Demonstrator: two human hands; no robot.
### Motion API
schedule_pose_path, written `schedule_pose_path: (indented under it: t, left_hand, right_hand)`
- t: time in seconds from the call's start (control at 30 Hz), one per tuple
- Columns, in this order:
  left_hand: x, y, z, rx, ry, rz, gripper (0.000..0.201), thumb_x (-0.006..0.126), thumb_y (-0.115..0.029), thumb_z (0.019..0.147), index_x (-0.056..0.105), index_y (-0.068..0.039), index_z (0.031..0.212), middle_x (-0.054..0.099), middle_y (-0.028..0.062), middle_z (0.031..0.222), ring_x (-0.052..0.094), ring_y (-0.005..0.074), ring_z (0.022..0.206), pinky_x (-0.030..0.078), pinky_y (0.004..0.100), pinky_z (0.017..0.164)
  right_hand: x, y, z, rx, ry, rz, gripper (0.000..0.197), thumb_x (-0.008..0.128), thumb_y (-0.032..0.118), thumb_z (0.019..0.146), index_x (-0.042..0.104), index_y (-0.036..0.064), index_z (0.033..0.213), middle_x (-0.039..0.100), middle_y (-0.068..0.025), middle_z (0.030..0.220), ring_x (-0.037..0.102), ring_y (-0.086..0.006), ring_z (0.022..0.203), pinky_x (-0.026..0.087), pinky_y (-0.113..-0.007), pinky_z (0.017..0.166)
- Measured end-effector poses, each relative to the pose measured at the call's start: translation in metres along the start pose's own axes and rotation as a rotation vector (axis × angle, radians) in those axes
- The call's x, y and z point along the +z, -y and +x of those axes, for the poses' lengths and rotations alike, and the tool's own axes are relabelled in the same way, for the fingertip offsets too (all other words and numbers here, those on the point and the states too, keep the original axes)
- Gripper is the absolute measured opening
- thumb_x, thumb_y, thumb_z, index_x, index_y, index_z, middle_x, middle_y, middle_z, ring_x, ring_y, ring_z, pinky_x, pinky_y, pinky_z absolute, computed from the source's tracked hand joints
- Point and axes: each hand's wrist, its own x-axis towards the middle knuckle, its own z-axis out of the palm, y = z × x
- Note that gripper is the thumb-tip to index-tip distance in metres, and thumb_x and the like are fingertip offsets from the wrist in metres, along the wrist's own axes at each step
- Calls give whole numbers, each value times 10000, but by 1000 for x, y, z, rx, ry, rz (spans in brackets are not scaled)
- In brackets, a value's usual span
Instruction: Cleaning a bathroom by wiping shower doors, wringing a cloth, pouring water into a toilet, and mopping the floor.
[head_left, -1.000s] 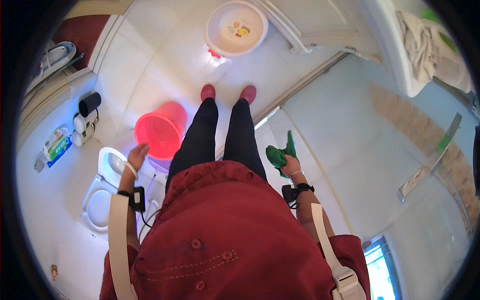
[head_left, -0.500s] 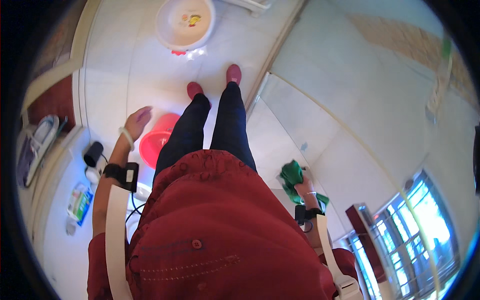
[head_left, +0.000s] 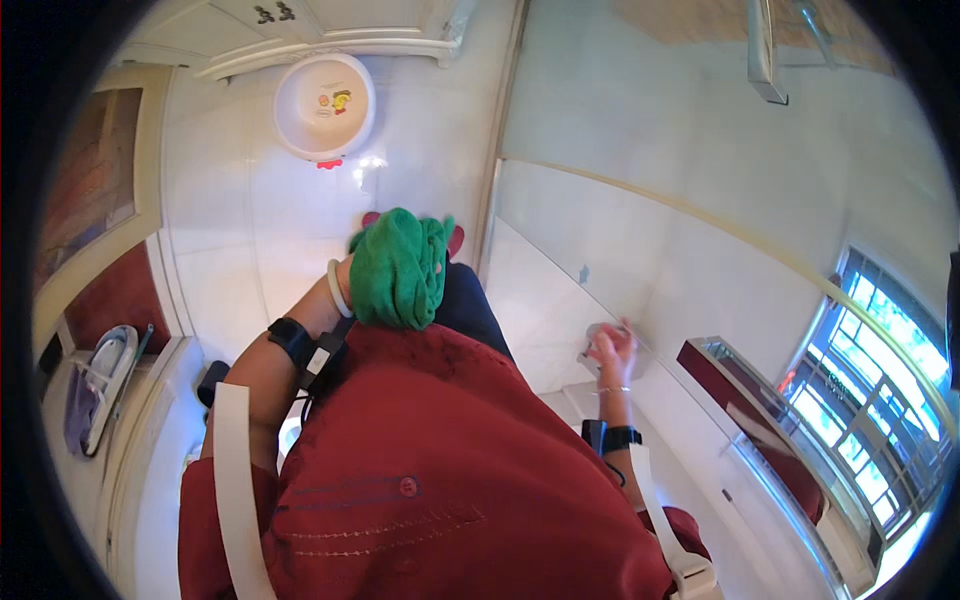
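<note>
A bunched green towel (head_left: 400,270) hangs in front of me, over my legs and shoes. My left hand (head_left: 345,275) holds it, with most of the fingers hidden behind the folds. Off to the right, my right hand (head_left: 613,350) is empty, its fingers apart, close to the white wall. A small greyish fitting or shadow shows beside those fingers; whether they touch it I cannot tell.
A white basin (head_left: 325,108) stands on the pale floor before a white cabinet (head_left: 370,30). To the left, an iron (head_left: 105,365) rests on a ledge. Glass panels (head_left: 620,110) and a barred window (head_left: 870,380) lie to the right.
The green towel has passed from my right hand to my left, which moved in front of my body. My right hand has let go. The pink bucket is no longer in sight.
</note>
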Motion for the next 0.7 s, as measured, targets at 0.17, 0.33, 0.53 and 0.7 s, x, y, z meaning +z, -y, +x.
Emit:
schedule_pose_path:
  t: [0.17, 0.33, 0.53, 0.7]
  left_hand:
    - [-13, 19, -14, 61, -71, 400, 352, 404, -276, 895, 429, -93, 1195, 521, 96, 1104, 491, 197, 1033, 383, 368, 918]
    - [10, 26, -13, 40, -59, -102, 363, 405, -270, 898, 420, -73, 1203, 517, 78, 1120, 489, 169, 1033, 391, 294, 907]
    - [4, 21, -5, 166, -176, 414, 252, 427, -150, 882, 474, -75, 1118, 526, 42, 1081, 494, 145, 991, 394, 257, 886]
    - [-8, 25, -4, 204, -430, 265, 187, 431, -76, 859, 492, -72, 1036, 549, 5, 946, 502, 110, 901, 410, 238, 812]
  right_hand:
    - [-7, 25, 21, -418, -64, 25, 489, 575, 88, 781, 397, 25, 1232, 560, -108, 1011, 554, -166, 823, 478, -271, 707]
    - [-13, 27, 22, -620, 17, -367, 290, 479, 85, 848, 523, 9, 1125, 615, -144, 919, 589, -185, 838, 466, -303, 745]
    - [-20, 15, 16, -626, 52, -418, 283, 485, 84, 846, 525, -1, 1113, 620, -148, 927, 595, -199, 871, 464, -298, 762]
    - [-26, -4, 3, -612, 52, -419, 278, 465, 70, 850, 527, -43, 1096, 616, -160, 961, 601, -194, 890, 465, -270, 783]
